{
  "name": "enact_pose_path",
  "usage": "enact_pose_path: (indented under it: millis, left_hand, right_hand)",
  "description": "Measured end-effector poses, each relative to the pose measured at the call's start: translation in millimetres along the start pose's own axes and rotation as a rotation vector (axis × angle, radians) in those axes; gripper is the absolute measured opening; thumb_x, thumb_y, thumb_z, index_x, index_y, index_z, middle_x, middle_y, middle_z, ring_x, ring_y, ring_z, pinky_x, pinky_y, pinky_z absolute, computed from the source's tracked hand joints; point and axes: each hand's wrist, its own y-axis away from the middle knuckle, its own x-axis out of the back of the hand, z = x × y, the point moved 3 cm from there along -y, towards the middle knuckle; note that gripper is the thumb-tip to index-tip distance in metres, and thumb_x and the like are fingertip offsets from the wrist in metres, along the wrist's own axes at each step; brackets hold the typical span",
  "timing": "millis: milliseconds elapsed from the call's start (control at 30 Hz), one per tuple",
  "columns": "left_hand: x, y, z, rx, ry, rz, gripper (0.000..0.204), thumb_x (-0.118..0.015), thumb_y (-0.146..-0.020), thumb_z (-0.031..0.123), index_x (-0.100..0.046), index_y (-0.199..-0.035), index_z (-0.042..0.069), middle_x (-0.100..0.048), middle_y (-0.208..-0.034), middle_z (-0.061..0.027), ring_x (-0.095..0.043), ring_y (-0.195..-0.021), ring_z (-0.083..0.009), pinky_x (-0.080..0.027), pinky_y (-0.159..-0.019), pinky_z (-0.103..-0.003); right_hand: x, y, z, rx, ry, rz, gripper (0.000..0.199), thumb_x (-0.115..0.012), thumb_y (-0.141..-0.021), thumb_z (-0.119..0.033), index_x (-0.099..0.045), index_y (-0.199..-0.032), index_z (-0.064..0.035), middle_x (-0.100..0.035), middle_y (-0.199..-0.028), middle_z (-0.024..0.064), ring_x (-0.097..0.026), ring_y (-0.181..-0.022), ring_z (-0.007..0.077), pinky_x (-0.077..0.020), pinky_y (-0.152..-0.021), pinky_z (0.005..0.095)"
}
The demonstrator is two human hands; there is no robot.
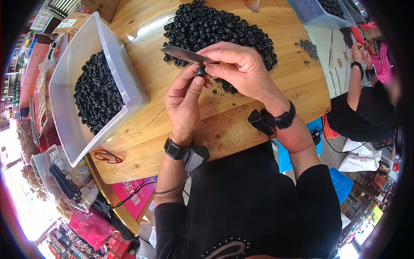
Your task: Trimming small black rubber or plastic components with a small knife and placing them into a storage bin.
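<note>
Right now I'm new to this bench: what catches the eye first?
The heap of small round black pieces at the wooden table's far side, and more filling the clear plastic bin on the left. At centre, the right hand holds a metal blade while the left hand pinches one black piece.

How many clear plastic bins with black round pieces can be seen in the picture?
2. One clear bin lies tilted on the wooden table's left; another clear bin sits at the top right, cut by the edge. More may be hidden.
</note>
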Motion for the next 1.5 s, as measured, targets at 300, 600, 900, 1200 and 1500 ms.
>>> enact_pose_path:
  millis: [300, 600, 900, 1200, 1500]
  left_hand:
    - [4.9, 1.2, -5.4, 0.021, 0.063, 0.025, 0.029, -0.055, -0.089, -0.002, -0.057, -0.118, -0.001, -0.060, -0.103, -0.0054, -0.055, -0.084, -0.0121, -0.047, -0.077, -0.025]
    - [3.2, 3.9, -4.6, 0.094, 0.201, 0.010, 0.029, -0.056, -0.090, 0.001, -0.057, -0.118, 0.000, -0.061, -0.100, -0.0041, -0.053, -0.080, -0.0113, -0.046, -0.074, -0.025]
    - [7.4, 3.6, -2.2, 0.028, -0.035, -0.026, 0.026, -0.057, -0.089, 0.002, -0.059, -0.115, 0.000, -0.059, -0.099, -0.0039, -0.052, -0.079, -0.0087, -0.046, -0.073, -0.022]
    - [3.5, 3.0, 2.5, -0.016, -0.009, -0.092, 0.024, -0.056, -0.090, 0.004, -0.059, -0.114, -0.001, -0.055, -0.093, -0.0032, -0.049, -0.073, -0.0100, -0.045, -0.068, -0.024]
    - [13.5, 0.0, 7.7, -0.049, -0.530, -0.094, 0.016, -0.057, -0.090, 0.005, -0.059, -0.105, 0.000, -0.057, -0.092, -0.0042, -0.051, -0.076, -0.0111, -0.044, -0.070, -0.023]
  right_hand:
    - [1.4, 1.2, -2.6, -0.037, 0.019, -0.065, 0.023, -0.062, -0.080, 0.007, -0.066, -0.102, 0.0008, -0.064, -0.103, 0.0070, -0.062, -0.086, 0.0112, -0.0528, -0.072, 0.0225]
    - [-0.5, 2.5, -1.7, -0.067, -0.133, -0.097, 0.024, -0.062, -0.080, 0.007, -0.066, -0.102, 0.0009, -0.064, -0.104, 0.0087, -0.063, -0.083, 0.0121, -0.0528, -0.072, 0.0224]
    - [-2.0, 0.8, -2.5, 0.091, 0.189, -0.030, 0.014, -0.063, -0.081, 0.000, -0.067, -0.095, -0.0002, -0.066, -0.082, 0.0050, -0.063, -0.066, 0.0104, -0.0509, -0.059, 0.0227]
    - [5.0, 1.5, -0.6, -0.189, -0.170, -0.140, 0.017, -0.063, -0.081, 0.004, -0.067, -0.098, 0.0017, -0.064, -0.096, 0.0065, -0.062, -0.078, 0.0102, -0.0525, -0.068, 0.0215]
    - [-1.7, 2.0, -0.6, 0.003, 0.092, -0.140, 0.021, -0.063, -0.079, 0.005, -0.066, -0.099, 0.0009, -0.065, -0.094, 0.0070, -0.063, -0.079, 0.0137, -0.0511, -0.069, 0.0229]
